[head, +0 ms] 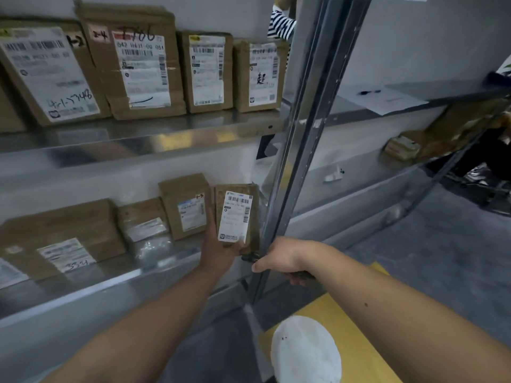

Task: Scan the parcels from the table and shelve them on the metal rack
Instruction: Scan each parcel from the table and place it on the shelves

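My left hand (218, 248) grips a small brown parcel (237, 214) with a white barcode label from below, holding it upright at the right end of the lower shelf (116, 280) of the metal rack. It stands next to another small labelled parcel (186, 207). My right hand (279, 258) is just right of it, beside the rack's upright post (298, 150), curled round a dark object (300, 275) that is mostly hidden by the hand.
Several labelled cardboard parcels line the upper shelf (154, 128), and more lie on the lower shelf to the left. A second rack (414, 100) to the right bears papers and a box. A yellow floor strip (340, 322) and a white shoe (305, 352) are below.
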A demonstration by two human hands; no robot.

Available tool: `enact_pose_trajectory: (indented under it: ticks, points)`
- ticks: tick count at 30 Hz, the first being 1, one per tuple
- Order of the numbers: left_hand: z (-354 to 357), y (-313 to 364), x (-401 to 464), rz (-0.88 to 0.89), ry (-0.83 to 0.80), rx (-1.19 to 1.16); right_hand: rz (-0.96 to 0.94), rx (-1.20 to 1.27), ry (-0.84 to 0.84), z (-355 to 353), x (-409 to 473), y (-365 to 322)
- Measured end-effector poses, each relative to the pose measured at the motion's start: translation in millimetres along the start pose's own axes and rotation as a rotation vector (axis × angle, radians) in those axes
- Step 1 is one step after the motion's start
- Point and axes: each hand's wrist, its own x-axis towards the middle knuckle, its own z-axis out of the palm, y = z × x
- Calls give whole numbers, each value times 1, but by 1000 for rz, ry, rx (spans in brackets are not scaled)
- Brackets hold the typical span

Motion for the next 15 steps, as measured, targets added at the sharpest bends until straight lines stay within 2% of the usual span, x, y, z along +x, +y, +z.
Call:
enact_pose_trajectory:
  ticks: [8, 15]
  points:
    - [37, -33, 52, 111, 180, 27, -115, -73, -37, -40, 59, 1]
    - [48, -81, 80, 85, 280, 98, -282, -176, -58, -39, 112, 18]
